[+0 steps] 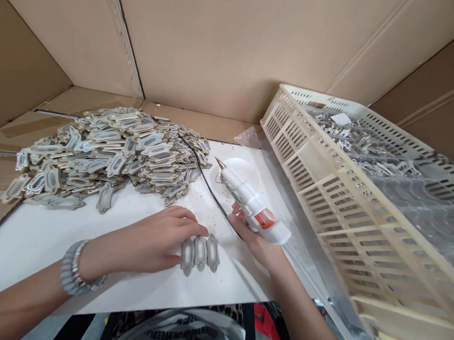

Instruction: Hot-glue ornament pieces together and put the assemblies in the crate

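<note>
My left hand (155, 241) lies flat on the white board (34, 238), its fingertips touching a row of three grey ornate frame-shaped pieces (199, 253) set side by side. My right hand (252, 234) grips a white glue gun (251, 201) with an orange trigger. The gun's metal nozzle points up and away, above the board and apart from the three pieces. A beaded bracelet (75, 269) sits on my left wrist.
A large heap of the same grey and gold frame pieces (106, 152) covers the board's far left. A cream slatted plastic crate (348, 200), lined with clear plastic and holding more pieces, stands at the right. Cardboard walls (221, 45) enclose the back. The gun's black cord (204, 176) crosses the board.
</note>
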Available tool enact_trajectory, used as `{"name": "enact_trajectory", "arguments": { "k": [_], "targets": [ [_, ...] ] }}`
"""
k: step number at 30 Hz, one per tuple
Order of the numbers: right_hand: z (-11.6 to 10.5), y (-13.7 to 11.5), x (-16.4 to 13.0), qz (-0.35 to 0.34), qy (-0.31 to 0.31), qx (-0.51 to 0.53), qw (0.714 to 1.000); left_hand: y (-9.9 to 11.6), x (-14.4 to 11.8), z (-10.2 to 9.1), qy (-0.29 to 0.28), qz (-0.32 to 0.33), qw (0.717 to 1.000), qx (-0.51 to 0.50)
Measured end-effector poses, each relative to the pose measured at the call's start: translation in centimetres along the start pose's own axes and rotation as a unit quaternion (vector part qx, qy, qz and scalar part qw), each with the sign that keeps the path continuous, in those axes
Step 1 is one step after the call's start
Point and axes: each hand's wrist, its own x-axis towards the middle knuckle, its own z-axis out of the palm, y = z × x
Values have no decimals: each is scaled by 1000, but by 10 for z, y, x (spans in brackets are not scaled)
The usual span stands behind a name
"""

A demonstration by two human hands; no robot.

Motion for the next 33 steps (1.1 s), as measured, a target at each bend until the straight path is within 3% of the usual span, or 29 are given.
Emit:
{"name": "enact_trajectory", "arguments": {
  "k": [8,14,17,22,26,33],
  "targets": [
    [0,0,0,12,-8,-6,1000,-9,-3,15,44,23,998,46],
    [1,1,1,9,-1,-3,1000,-14,-6,23,35,-3,999,36],
    [2,2,1,7,-3,0,1000,-23,-7,22,57,-8,997,44],
    [3,1,1,-3,1,3,1000,-39,-12,14,159,-10,982,102],
    [2,-2,-1,-25,-34,3,999,-39,-16,3,240,-24,964,114],
    [0,3,-6,-117,-106,-5,987,-26,-20,-7,406,17,893,194]
  ]
}}
